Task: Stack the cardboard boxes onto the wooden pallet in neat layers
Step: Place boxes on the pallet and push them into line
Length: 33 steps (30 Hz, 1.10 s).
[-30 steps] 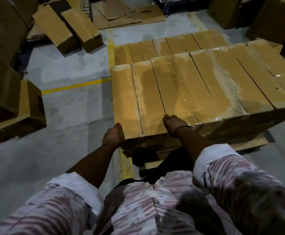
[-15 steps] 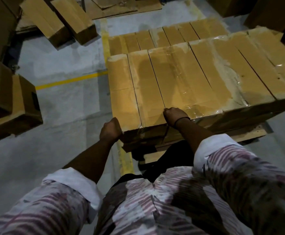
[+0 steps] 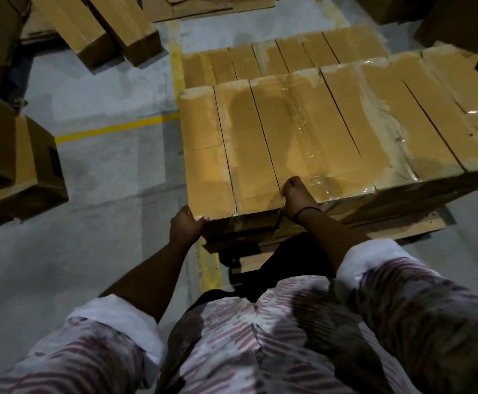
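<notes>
On the pallet (image 3: 419, 226), left grip (image 3: 186, 229) and right grip (image 3: 299, 195) clasp boxes (image 3: 232, 166).

Both arms are stretched forward and down. The left hand (image 3: 186, 229) is curled round the corner of a cardboard box (image 3: 205, 155), thumb on top; the right hand (image 3: 299, 198) is held knuckles-up, fingers curled.
</notes>
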Each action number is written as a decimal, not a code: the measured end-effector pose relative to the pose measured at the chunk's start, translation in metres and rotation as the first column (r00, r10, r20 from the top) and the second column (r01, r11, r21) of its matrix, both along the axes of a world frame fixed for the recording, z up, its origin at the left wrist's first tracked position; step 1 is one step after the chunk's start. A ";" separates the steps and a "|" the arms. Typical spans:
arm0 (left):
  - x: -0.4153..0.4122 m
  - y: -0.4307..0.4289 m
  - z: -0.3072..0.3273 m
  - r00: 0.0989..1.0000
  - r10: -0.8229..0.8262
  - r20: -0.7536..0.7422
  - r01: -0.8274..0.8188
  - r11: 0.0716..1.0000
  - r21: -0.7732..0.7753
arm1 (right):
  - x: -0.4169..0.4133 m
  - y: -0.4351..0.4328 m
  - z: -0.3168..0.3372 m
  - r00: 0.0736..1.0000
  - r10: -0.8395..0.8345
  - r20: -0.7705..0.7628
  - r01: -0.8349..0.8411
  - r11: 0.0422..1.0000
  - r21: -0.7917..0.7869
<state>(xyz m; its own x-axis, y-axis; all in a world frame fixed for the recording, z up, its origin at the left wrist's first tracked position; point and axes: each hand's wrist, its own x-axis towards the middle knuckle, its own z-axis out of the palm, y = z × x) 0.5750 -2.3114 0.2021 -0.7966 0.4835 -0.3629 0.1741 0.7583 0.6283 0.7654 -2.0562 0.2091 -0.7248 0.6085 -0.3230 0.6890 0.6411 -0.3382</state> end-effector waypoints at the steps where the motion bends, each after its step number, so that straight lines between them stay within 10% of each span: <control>1: 0.000 0.000 -0.001 1.000 0.021 0.018 -0.022 1.000 0.011 | -0.001 0.000 0.000 0.999 -0.046 -0.014 0.045 0.998 -0.052; 13: -0.003 -0.002 0.002 0.998 0.015 0.061 -0.015 1.000 -0.004 | -0.009 0.001 0.009 0.983 -0.172 0.061 0.179 0.973 -0.143; 33: -0.008 0.003 0.028 0.975 -0.217 0.037 0.218 0.934 -0.283 | -0.009 0.002 0.021 0.975 0.106 0.195 -0.092 0.993 -0.077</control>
<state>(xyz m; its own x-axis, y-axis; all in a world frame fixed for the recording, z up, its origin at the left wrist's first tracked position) 0.5669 -2.3085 0.2304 -0.6811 0.5209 -0.5146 0.3521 0.8492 0.3936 0.7566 -2.0540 0.2297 -0.6973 0.5090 -0.5046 0.6812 0.6896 -0.2456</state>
